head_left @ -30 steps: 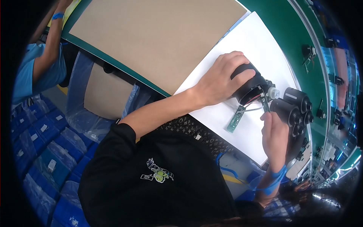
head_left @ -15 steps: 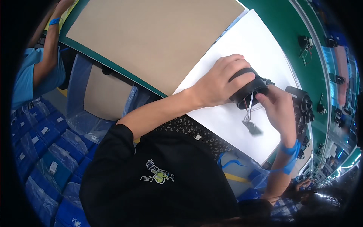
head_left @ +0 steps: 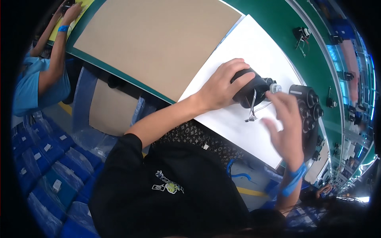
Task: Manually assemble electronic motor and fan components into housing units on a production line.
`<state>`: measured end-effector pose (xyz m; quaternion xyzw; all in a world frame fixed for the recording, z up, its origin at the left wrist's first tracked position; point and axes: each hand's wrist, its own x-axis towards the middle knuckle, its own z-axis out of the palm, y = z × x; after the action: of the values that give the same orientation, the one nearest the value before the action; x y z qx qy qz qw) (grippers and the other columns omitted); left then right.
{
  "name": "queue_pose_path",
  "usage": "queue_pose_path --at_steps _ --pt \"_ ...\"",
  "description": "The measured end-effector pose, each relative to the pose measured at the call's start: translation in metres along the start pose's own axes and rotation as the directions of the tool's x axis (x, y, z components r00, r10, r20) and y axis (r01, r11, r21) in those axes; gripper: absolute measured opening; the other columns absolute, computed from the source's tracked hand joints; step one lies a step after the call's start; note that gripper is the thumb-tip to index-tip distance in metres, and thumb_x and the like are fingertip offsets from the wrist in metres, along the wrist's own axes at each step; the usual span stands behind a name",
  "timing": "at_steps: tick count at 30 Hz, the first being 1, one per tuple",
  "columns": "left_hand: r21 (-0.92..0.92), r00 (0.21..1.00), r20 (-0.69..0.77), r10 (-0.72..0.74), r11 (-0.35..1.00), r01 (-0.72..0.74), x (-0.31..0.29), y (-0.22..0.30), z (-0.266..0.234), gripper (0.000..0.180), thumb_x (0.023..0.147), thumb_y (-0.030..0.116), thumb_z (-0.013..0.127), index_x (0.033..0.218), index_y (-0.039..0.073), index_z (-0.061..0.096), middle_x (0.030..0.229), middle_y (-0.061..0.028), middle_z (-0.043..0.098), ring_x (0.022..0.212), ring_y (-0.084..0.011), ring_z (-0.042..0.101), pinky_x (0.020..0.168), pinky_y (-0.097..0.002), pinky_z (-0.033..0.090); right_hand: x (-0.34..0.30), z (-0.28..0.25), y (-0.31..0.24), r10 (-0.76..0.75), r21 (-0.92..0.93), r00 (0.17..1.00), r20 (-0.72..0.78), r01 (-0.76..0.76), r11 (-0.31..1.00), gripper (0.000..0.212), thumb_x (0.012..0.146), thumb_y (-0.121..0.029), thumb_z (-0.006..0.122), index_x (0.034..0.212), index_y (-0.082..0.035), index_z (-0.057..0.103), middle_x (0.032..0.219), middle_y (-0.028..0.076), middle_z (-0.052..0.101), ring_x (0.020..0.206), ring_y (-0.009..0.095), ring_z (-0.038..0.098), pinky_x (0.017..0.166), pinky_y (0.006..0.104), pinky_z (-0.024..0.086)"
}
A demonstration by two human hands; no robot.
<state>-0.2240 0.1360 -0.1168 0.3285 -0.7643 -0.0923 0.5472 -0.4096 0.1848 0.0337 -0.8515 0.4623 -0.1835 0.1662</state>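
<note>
My left hand [head_left: 222, 85] is wrapped over the top of a black cylindrical housing [head_left: 257, 82], holding it tilted above a white sheet [head_left: 254, 43]. Its open end faces toward me. Thin wires [head_left: 254, 104] hang out of that opening, with small connectors [head_left: 251, 119] at their ends. Just right of the housing shows a small clear, silvery round part [head_left: 276, 88] beside black round pieces. My right hand [head_left: 286, 127], smeared by motion, is close to the opening with thumb and fingers apart. Nothing can be made out in it.
A larger black unit with several round knob-like parts [head_left: 307, 107] stands right of my right hand. A brown board [head_left: 158, 43] lies left of the sheet on the green table [head_left: 274, 23]. A small wired part [head_left: 301, 35] sits beyond. Another person's hand [head_left: 72, 14] works at upper left.
My right hand has come off the housing's opening and its fingers have spread. The dangling wire ends have swung up and left. The clear round part has come into sight.
</note>
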Motion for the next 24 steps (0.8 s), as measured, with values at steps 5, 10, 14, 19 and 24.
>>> queue_pose_path --at_steps 5,10,14,19,24 --pt "0.005 0.998 0.023 0.056 0.998 -0.056 0.003 0.001 0.001 0.077 0.061 0.011 0.085 0.127 0.010 0.045 0.126 -0.0175 0.047 0.117 -0.0397 0.050 0.097 -0.0454 0.047 -0.018 0.021 -0.006 -0.235 -0.121 0.966 0.108 0.247 0.961 0.029 0.069 -0.004 0.074 0.096 -0.004 0.062 0.088 0.008 0.059 0.074 0.024 0.060 0.061 0.0360 0.049" --pt "-0.032 0.999 -0.023 0.029 0.999 -0.029 0.002 0.001 -0.002 0.085 0.059 0.015 0.087 0.128 0.012 0.037 0.129 -0.0177 0.044 0.120 -0.0388 0.047 0.099 -0.0461 0.044 -0.041 0.019 -0.002 0.074 0.077 0.987 -0.142 -0.064 0.995 0.023 0.070 0.006 0.069 0.088 -0.003 0.059 0.077 0.010 0.057 0.062 0.024 0.059 0.054 0.0320 0.048" --pt "0.000 1.000 0.008 0.025 1.000 -0.025 -0.001 0.001 0.000 0.087 0.059 0.014 0.086 0.129 0.012 0.036 0.129 -0.0182 0.043 0.121 -0.0390 0.045 0.100 -0.0467 0.042 -0.046 0.024 -0.002 0.030 -0.008 0.983 -0.181 -0.032 0.999 0.024 0.074 0.008 0.069 0.095 -0.001 0.061 0.074 0.009 0.057 0.059 0.019 0.058 0.052 0.0279 0.045" --pt "-0.056 0.998 0.059 -0.013 0.998 0.016 0.002 0.011 0.001 0.094 0.056 0.018 0.087 0.133 0.013 0.034 0.129 -0.0178 0.041 0.120 -0.0408 0.042 0.099 -0.0492 0.039 -0.050 0.059 -0.005 0.426 0.510 0.724 -0.542 -0.119 0.852 0.017 0.086 0.009 0.061 0.103 0.008 0.058 0.081 0.010 0.057 0.060 0.011 0.058 0.052 0.0213 0.044" --pt "-0.025 0.999 0.040 -0.016 1.000 0.017 -0.002 0.008 0.004 0.096 0.055 0.019 0.087 0.134 0.013 0.033 0.130 -0.0178 0.040 0.120 -0.0407 0.041 0.098 -0.0500 0.039 -0.040 0.075 -0.007 0.409 0.522 0.767 -0.495 -0.115 0.845 0.018 0.087 0.010 0.060 0.105 0.009 0.058 0.082 0.011 0.057 0.061 0.012 0.060 0.052 0.0216 0.045"
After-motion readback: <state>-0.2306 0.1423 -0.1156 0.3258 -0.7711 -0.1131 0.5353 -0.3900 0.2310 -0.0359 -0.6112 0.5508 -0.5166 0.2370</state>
